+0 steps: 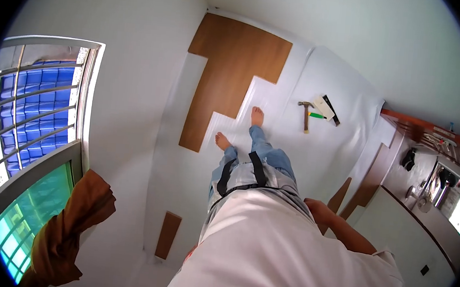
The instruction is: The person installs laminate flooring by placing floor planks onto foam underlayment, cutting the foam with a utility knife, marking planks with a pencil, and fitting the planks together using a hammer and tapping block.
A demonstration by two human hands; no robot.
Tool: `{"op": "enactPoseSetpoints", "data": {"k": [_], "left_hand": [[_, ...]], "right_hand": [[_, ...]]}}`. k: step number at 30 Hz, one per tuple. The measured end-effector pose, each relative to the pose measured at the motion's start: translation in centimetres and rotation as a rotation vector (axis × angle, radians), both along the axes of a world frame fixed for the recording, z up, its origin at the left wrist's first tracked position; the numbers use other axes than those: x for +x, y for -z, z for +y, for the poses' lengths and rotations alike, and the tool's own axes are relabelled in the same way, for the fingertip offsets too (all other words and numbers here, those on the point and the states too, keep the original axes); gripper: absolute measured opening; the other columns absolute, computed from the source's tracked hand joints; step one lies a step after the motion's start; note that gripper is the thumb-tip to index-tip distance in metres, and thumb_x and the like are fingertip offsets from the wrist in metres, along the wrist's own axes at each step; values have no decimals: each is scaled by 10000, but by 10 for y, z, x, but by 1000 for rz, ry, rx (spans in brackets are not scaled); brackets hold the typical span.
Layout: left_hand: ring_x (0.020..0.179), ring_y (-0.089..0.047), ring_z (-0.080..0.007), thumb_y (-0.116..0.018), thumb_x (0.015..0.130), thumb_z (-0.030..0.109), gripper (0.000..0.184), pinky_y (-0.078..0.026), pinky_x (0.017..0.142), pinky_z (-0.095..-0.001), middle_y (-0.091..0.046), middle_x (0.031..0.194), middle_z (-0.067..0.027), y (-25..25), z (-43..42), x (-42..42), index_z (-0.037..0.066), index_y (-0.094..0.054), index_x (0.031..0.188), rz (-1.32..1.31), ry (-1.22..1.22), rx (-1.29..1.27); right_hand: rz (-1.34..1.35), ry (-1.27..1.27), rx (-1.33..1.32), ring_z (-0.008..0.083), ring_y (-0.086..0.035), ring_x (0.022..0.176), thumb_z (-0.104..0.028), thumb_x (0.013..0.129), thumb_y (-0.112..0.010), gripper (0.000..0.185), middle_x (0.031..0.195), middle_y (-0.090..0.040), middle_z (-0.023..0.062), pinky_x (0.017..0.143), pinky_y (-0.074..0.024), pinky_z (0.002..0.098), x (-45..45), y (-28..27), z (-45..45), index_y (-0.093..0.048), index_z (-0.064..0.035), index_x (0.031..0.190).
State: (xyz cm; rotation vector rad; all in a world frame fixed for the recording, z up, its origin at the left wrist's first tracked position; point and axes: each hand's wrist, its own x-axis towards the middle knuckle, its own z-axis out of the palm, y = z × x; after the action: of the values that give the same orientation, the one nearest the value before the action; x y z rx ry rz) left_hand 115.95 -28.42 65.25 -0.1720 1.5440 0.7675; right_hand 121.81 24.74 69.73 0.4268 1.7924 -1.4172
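My right hand [318, 211] is beside my right hip, against the edge of my grey-and-white lower clothing [246, 176]. Its fingers seem bent, but I cannot make out whether they hold anything. Just beyond it in the picture is a pointed brown plank end [339, 194]; contact between the two cannot be made out. My left hand is out of sight on the other side of my white shirt [291, 253]. Ahead of my bare feet, joined wood-look floor planks [231, 61] cover the corner in a stepped outline.
On the white underlay [277, 101] lie a claw hammer [306, 117], a green-handled tool [315, 115], a pale block [323, 107] and a black tool [331, 110]. A short brown plank [168, 235] lies at lower left. A barred window [38, 110] and brown cloth [72, 228] are leftward.
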Motion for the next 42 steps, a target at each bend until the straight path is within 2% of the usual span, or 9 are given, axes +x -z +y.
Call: {"op": "enactPoseSetpoints", "data": {"k": [8,12,18,22,28,32,36,39,42], "left_hand": [[1060,-643,-198,-618,973,269,373,-499,952,-346,-698,1142,-115,-21,25,-40,20,-654,1248,-234,32,70],[1078,-648,-231,-600,979,284,408,-493,974,-353,-698,1171,-138,15,31,-67,30,-640,1296,-341,60,34],[1106,-656,-296,-609,981,355,445,-494,982,-371,-701,1196,-174,98,53,-168,77,-632,1328,-41,147,-178],[1048,-671,-300,-628,967,348,436,-515,943,-382,-716,1135,-171,214,50,-220,89,-642,1317,104,189,-148],[1023,-677,-352,-624,931,207,300,-551,912,-444,-717,1107,-177,494,60,-278,60,-683,1185,567,405,-280],[1159,-615,-358,-634,923,206,403,-506,1004,-453,-642,1290,-181,652,130,-319,43,-613,1291,722,360,-156],[1419,-375,-408,-636,922,222,644,-322,1186,-484,-395,1551,-218,767,194,-363,-9,-407,1478,1250,385,34],[1489,-274,-422,-613,933,259,718,-222,1242,-511,-302,1611,-235,802,207,-375,-32,-332,1527,1386,413,44],[1507,-252,-418,-597,928,329,756,-175,1255,-530,-270,1628,-249,825,204,-374,-48,-330,1527,1498,435,19]], "right_hand": [[-378,-358,-14,268,-687,924,-168,879,-655,269,1027,-737,133,868,-529,370,-3,54,55,-715,-88,1128],[-706,176,-209,184,-690,823,-108,872,-597,284,903,-730,89,782,-539,307,-19,110,106,-722,-34,1115],[-503,470,225,132,-627,678,-152,948,-547,192,817,-671,42,537,-492,312,-98,251,116,-683,-49,1036],[-329,584,223,138,-631,697,-151,974,-494,269,863,-678,59,572,-514,308,-181,369,79,-666,-41,1150],[-311,651,117,186,-671,754,-115,946,-489,309,911,-689,104,612,-557,336,-316,597,-6,-644,-37,1201],[-205,530,438,371,-703,868,-209,931,-523,291,976,-719,239,775,-570,454,-362,817,-33,-685,-2,1058],[-160,645,865,257,-624,719,-181,889,-543,249,866,-676,131,652,-513,423,-423,865,-47,-660,33,939],[-143,943,612,212,-578,706,-186,902,-541,243,820,-646,107,619,-450,434,-422,920,-57,-666,23,904],[-102,1028,509,199,-568,692,-186,909,-536,230,822,-638,97,578,-423,417,-442,869,-67,-670,2,898]]}}
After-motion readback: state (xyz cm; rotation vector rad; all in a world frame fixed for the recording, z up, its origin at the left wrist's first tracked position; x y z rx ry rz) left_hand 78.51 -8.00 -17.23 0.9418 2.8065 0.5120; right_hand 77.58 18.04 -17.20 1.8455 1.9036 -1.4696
